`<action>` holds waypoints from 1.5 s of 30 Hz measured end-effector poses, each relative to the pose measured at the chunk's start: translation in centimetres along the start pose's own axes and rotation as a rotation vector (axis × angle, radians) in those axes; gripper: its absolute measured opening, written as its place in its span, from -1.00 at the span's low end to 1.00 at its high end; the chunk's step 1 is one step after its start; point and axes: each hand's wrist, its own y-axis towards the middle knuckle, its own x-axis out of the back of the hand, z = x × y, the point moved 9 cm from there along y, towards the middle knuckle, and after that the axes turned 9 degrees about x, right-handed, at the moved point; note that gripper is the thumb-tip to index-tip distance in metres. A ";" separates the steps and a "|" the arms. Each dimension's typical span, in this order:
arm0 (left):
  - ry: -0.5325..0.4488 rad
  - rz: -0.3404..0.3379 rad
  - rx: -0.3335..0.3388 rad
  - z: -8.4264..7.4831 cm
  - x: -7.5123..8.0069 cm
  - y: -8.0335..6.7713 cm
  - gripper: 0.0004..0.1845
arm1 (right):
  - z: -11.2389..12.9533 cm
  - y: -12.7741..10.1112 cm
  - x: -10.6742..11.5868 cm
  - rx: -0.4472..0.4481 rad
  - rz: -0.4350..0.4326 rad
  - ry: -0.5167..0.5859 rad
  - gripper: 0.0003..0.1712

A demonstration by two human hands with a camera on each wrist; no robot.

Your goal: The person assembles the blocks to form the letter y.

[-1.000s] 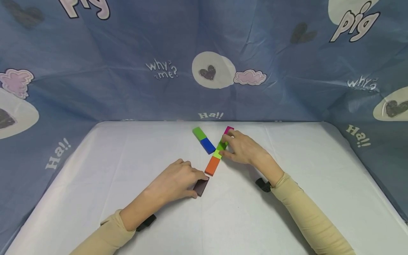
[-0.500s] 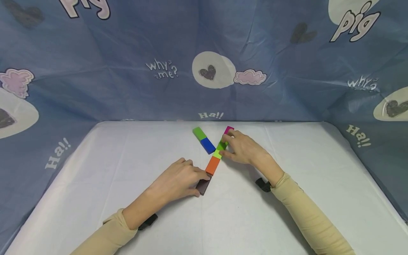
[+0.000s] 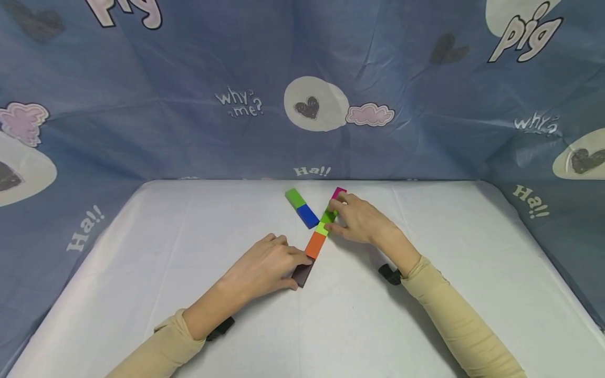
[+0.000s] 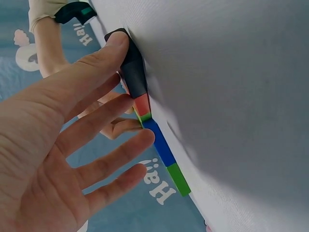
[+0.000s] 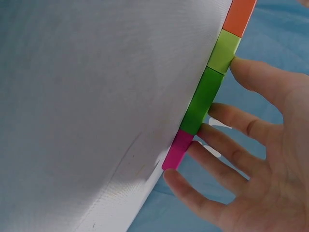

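Note:
My left hand (image 3: 264, 265) pinches a dark brown block (image 3: 303, 273) lengthwise, thumb at its near end and a finger at its far end. That far end meets an orange block (image 3: 315, 245) in a slanting row. Beyond the orange come a lime block (image 3: 322, 228), a green block (image 5: 202, 101) and a magenta block (image 3: 339, 191). My right hand (image 3: 364, 218) rests along the row's far part: in the right wrist view the thumb touches the lime block, and the relaxed, spread fingers lie at the green and magenta ones.
A blue block (image 3: 308, 216) and a light green block (image 3: 295, 197) form a second slanting line, whose near end reaches the row beside the lime block. White cloth (image 3: 378, 331) covers the table. A printed blue curtain (image 3: 212, 136) stands behind it.
My left hand has slid the dark brown block up and slightly right, closing the gap to the orange block. The orange block now sits slightly farther up. The right hand stays put.

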 end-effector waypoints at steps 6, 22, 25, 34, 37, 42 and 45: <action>-0.003 -0.006 -0.010 0.0 0.0 -0.1 -0.38 | 0.1 0.1 0.1 0.001 -0.003 -0.002 -0.52; 0.011 -0.017 -0.016 0.0 0.0 -0.1 -0.38 | 0.2 0.1 0.1 0.002 -0.005 -0.004 -0.51; 0.012 -0.020 -0.015 0.0 -0.1 -0.1 -0.38 | 0.2 0.0 0.0 -0.001 -0.002 -0.004 -0.51; -0.015 0.003 -0.001 0.2 0.0 -0.1 -0.35 | 0.2 0.2 0.1 0.003 -0.001 -0.008 -0.51; -0.024 0.012 0.012 0.4 0.1 -0.1 -0.32 | 0.3 0.3 0.3 0.013 -0.002 -0.008 -0.52; -0.045 0.006 0.024 0.7 0.4 -0.2 -0.29 | 0.2 0.2 0.2 0.011 0.004 -0.009 -0.51; -0.048 -0.001 0.030 0.8 0.5 -0.2 -0.30 | 0.1 0.1 0.1 0.006 0.003 -0.008 -0.51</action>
